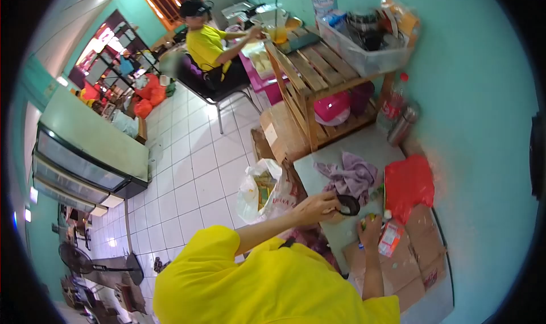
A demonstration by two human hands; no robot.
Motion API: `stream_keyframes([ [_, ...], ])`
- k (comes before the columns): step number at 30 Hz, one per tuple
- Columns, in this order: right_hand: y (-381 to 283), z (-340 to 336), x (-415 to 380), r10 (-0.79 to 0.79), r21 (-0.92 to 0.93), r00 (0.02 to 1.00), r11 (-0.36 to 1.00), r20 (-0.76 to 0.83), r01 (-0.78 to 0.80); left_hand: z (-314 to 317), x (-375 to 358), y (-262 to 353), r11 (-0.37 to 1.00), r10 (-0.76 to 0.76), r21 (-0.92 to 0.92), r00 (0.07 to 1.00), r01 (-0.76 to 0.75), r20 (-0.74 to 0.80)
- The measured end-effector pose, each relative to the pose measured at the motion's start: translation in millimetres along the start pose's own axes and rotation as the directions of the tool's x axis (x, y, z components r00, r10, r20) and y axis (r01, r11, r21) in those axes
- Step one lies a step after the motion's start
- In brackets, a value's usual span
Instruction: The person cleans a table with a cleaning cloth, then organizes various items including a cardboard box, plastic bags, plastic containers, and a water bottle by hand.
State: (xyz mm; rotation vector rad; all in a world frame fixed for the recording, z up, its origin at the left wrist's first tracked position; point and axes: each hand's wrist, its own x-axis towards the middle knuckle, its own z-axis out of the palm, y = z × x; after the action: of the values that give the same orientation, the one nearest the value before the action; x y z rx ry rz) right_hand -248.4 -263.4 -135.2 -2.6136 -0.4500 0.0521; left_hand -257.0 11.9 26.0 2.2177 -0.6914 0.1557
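Note:
My left hand [317, 208] is closed on the near end of a black loop-shaped thing [351, 205], held above the grey tabletop [310, 163]. What kind of thing the loop is I cannot make out. My right hand [370, 231] has its fingers curled round something small and green-yellow [364, 224], too small to name. A crumpled lilac cloth [352, 176] lies just beyond both hands. Close to my right hand are an orange-and-white packet [391, 238] and a red plastic bag [407, 186]. Flattened cardboard [418, 239] lies under the packet.
A white plastic bag [259, 193] stands left of the table. Beyond it is a slatted wooden rack [324, 68] bearing a clear bin [369, 62]. A bottle [392, 105] and a metal flask [404, 125] stand by the wall. Another person [207, 45] in yellow sits further back.

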Motion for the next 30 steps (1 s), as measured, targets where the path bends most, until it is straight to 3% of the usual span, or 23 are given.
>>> stream_keyframes([
  [2,4.7,9.6,1.9,-0.019,0.053,0.967,0.998,-0.253,0.034,-1.1,10.0,-13.3,0.972,0.214,0.068,0.969,-0.223,0.121],
  [3,-6.9,-1.0,0.0,0.071,-0.059,0.943,0.994,-0.327,-0.095,-1.3,13.7,-15.2,0.966,0.247,0.046,0.96,-0.255,0.134],
  [5,-28.5,-29.2,9.1,0.297,0.305,0.86,0.936,-0.415,-0.177,1.9,17.6,-19.6,0.988,0.147,-0.069,0.983,-0.14,0.109],
  [6,-42.9,-52.9,11.2,0.324,0.379,0.836,0.913,-0.444,-0.152,8.6,17.0,-25.3,0.991,0.085,-0.111,0.991,-0.074,0.104],
  [8,-60.0,-81.3,8.7,0.433,0.778,0.871,0.62,-0.231,-0.101,9.1,24.8,-22.9,0.986,0.055,-0.161,0.987,-0.029,0.154],
  [10,-91.7,-104.0,6.1,0.331,0.885,0.932,0.465,-0.146,-0.027,11.4,27.2,-22.3,0.984,0.067,-0.172,0.983,-0.037,0.17],
  [12,-107.1,-106.3,7.4,0.179,0.972,0.974,0.163,0.137,-0.167,11.8,31.0,-20.0,0.984,0.116,-0.151,0.982,-0.093,0.151],
  [13,-109.9,-99.1,6.4,0.146,0.972,0.98,0.171,0.136,-0.16,18.5,34.3,-19.5,0.975,0.168,-0.167,0.976,-0.144,0.139],
  [14,-103.8,-85.2,15.5,-0.12,0.777,0.992,0.621,-0.036,0.103,18.0,33.6,-11.8,0.981,0.147,-0.145,0.979,-0.127,0.141],
  [15,-96.8,-72.9,23.3,-0.375,0.37,0.904,0.826,-0.204,0.426,22.7,31.3,-19.4,0.975,0.159,-0.181,0.974,-0.129,0.163],
  [17,-96.4,-72.6,25.9,-0.252,0.632,0.95,0.71,-0.186,0.312,27.9,36.0,-20.9,0.947,0.305,-0.145,0.943,-0.285,0.135],
  [19,-99.7,-76.7,26.1,-0.097,0.73,0.994,0.675,-0.057,0.108,33.9,40.2,-24.0,0.933,0.358,-0.111,0.908,-0.341,0.22],
  [20,-104.8,-79.9,28.2,0.025,0.717,0.989,0.687,0.146,-0.123,34.9,38.6,-15.0,0.901,0.431,-0.126,0.888,-0.414,0.163],
  [23,-107.5,-88.3,28.1,0.272,0.352,0.94,0.875,0.206,-0.331,37.8,45.6,-6.2,0.93,0.344,-0.236,0.889,-0.28,0.303],
  [26,-135.7,-111.4,-8.0,0.271,0.236,0.961,0.939,-0.053,-0.252,37.6,58.5,-7.6,0.903,0.427,-0.22,0.823,-0.369,0.374],
  [29,-112.3,-41.3,22.4,0.13,-0.016,0.988,0.991,-0.084,-0.132,38.6,62.6,-16.2,0.895,0.442,-0.247,0.808,-0.371,0.39],
  [30,-125.8,-60.3,18.2,0.224,0.045,0.97,0.974,-0.094,-0.22,38.4,63.8,-17.9,0.914,0.403,-0.228,0.824,-0.336,0.399],
])
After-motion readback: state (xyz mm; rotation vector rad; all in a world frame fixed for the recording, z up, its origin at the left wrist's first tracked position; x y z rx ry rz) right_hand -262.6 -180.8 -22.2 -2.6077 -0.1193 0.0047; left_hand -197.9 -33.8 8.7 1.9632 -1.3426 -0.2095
